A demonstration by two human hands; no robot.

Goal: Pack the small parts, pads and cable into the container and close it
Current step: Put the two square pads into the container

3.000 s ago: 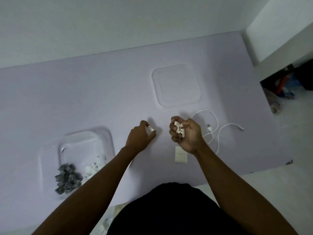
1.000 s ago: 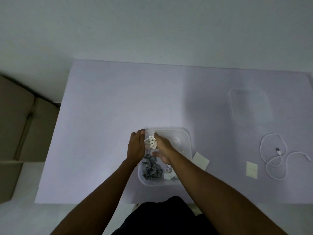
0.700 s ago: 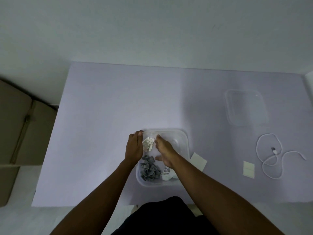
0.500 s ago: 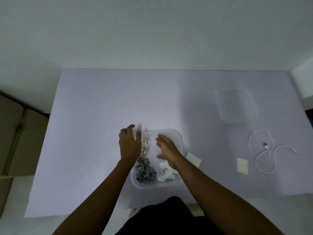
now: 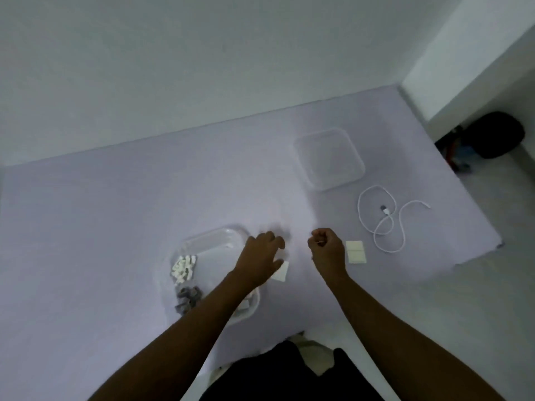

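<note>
The clear container [image 5: 214, 233] sits open on the lavender table [image 5: 101, 227], near the front edge. White small parts [image 5: 183, 269] are heaped at its left wall, with grey parts [image 5: 188, 298] just nearer. Its right side is hidden under the left forearm.

The left hand [image 5: 262, 259] is blurred, its fingers loosely spread above a square pad [image 5: 283, 272] that it half covers; I cannot tell whether it touches the pad.

The right hand [image 5: 328, 250] is curled into a fist. A pale fleck at the thumb is too small to identify.

A second pad [image 5: 355, 252] lies just beside it, the coiled white cable [image 5: 385, 219] lies farther right, and the lid [image 5: 328, 159] sits beyond.
</note>
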